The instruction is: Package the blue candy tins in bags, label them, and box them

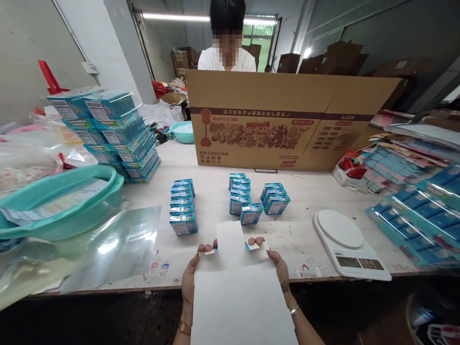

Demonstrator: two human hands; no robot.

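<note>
A white cardboard sheet [240,297] with cut flaps is held low over the front edge of the table. My left hand [192,273] grips its left side, fingertips behind a small flap and thumb in front. On the right side my right hand [278,268] pinches it the same way. Beyond the sheet stand small blue boxes: a row at the left [183,224], a middle row with one box [250,214] nearest the sheet, and a short row at the right [276,204].
A large brown carton [251,96] stands across the table, a person [206,60] behind it. Left are stacked wrapped blue boxes [111,105], a turquoise basin [72,220] and clear plastic sheets [115,244]. Right are a white scale [341,230] and wrapped blue packs [413,225].
</note>
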